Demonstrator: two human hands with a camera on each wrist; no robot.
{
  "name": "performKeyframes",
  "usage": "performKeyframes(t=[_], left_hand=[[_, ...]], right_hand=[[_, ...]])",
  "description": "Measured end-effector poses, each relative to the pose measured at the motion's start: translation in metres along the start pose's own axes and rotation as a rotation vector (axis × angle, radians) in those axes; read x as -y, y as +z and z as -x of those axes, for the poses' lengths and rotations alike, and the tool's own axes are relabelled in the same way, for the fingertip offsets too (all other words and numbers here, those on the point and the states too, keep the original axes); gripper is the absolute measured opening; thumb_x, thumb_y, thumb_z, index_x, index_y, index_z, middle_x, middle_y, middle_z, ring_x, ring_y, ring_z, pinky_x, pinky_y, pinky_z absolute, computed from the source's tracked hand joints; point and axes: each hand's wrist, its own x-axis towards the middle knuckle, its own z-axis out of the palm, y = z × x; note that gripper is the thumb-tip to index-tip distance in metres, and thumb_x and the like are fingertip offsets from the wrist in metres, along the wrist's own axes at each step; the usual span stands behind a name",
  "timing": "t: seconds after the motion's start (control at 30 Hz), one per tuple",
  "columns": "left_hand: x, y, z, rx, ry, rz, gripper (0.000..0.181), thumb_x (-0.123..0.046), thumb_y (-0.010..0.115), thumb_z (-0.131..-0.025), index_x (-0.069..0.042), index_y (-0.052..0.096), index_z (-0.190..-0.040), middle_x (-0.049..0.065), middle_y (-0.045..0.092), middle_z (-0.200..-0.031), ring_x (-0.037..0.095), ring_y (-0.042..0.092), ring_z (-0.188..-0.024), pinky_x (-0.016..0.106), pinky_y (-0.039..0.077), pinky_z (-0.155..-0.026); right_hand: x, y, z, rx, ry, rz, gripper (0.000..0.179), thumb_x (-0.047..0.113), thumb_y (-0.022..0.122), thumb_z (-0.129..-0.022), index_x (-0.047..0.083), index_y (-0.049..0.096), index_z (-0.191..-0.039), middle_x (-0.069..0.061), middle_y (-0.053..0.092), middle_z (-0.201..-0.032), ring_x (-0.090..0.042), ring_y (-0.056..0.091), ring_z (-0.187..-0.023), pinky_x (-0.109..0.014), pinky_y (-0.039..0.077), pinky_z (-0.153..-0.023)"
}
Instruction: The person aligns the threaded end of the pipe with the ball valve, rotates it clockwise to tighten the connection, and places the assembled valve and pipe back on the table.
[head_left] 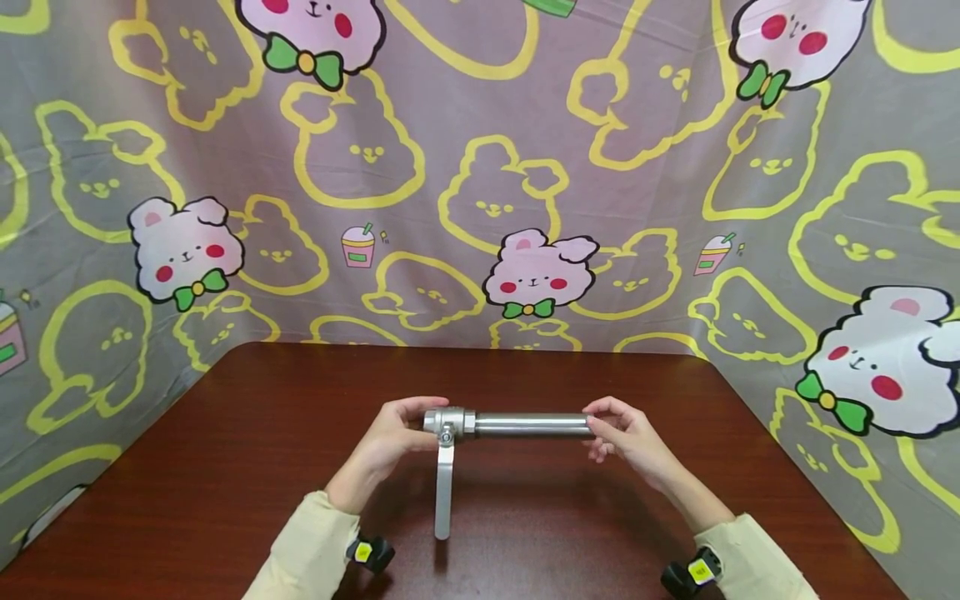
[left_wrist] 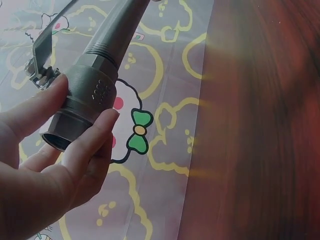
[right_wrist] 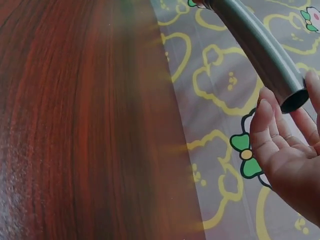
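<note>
A steel ball valve (head_left: 450, 421) with a long flat lever handle (head_left: 443, 492) is joined to a straight metal pipe (head_left: 532, 425). Both are held level above the table. My left hand (head_left: 388, 437) grips the valve body at its open end, thumb on the near side and fingers behind. In the left wrist view, some thread (left_wrist: 102, 52) shows where the pipe enters the hex collar of the valve (left_wrist: 90, 92). With thumb and fingers, my right hand (head_left: 626, 433) holds the pipe's far end; its hollow mouth shows in the right wrist view. The lever points toward me.
The dark reddish-brown wooden table (head_left: 300, 392) lies beneath the hands. A patterned cloth (head_left: 420, 167) with bear and rabbit drawings hangs behind it and along both sides. Each wrist wears a black camera with a yellow label.
</note>
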Motion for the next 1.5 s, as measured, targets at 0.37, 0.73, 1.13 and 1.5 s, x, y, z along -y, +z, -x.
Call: performKeyframes(t=[0.37, 0.73, 1.13, 1.5], left_hand=[[0.0, 0.001, 0.0, -0.005, 0.013, -0.003, 0.048, 0.015, 0.062, -0.064, 0.014, 0.053, -0.111, 0.007, 0.061, -0.089, 0.018, 0.054, -0.073, 0.025, 0.046, -0.057], [-0.002, -0.001, 0.002, -0.007, -0.017, 0.006, 0.049, 0.014, 0.062, -0.066, 0.015, 0.05, -0.113, 0.007, 0.06, -0.089, 0.016, 0.053, -0.072, 0.025, 0.046, -0.055], [-0.002, -0.001, 0.001, -0.018, -0.025, 0.015, 0.047, 0.015, 0.061, -0.065, 0.013, 0.054, -0.111, 0.008, 0.06, -0.089, 0.017, 0.054, -0.072, 0.026, 0.047, -0.056], [-0.001, 0.001, 0.001, -0.017, -0.027, 0.003, 0.048, 0.015, 0.062, -0.064, 0.014, 0.053, -0.112, 0.008, 0.061, -0.091, 0.018, 0.054, -0.074, 0.027, 0.047, -0.059]], right_hand=[[0.003, 0.003, 0.001, 0.001, 0.074, 0.003, 0.017, 0.007, 0.051, -0.09, -0.005, 0.048, -0.101, -0.008, 0.058, -0.066, -0.013, 0.056, -0.052, -0.023, 0.047, -0.048], [0.004, -0.003, 0.001, 0.12, 0.022, -0.014, 0.034, -0.005, 0.054, -0.084, -0.017, 0.038, -0.111, -0.005, 0.06, -0.077, -0.013, 0.06, -0.061, -0.025, 0.049, -0.055], [0.003, -0.005, 0.001, 0.115, 0.008, 0.063, 0.029, -0.001, 0.052, -0.087, -0.023, 0.042, -0.101, -0.003, 0.063, -0.078, -0.012, 0.06, -0.064, -0.027, 0.05, -0.059], [0.003, 0.004, 0.0, 0.0, 0.146, 0.013, 0.024, 0.013, 0.047, -0.092, -0.003, 0.06, -0.081, -0.009, 0.061, -0.065, -0.014, 0.058, -0.053, -0.024, 0.048, -0.05]])
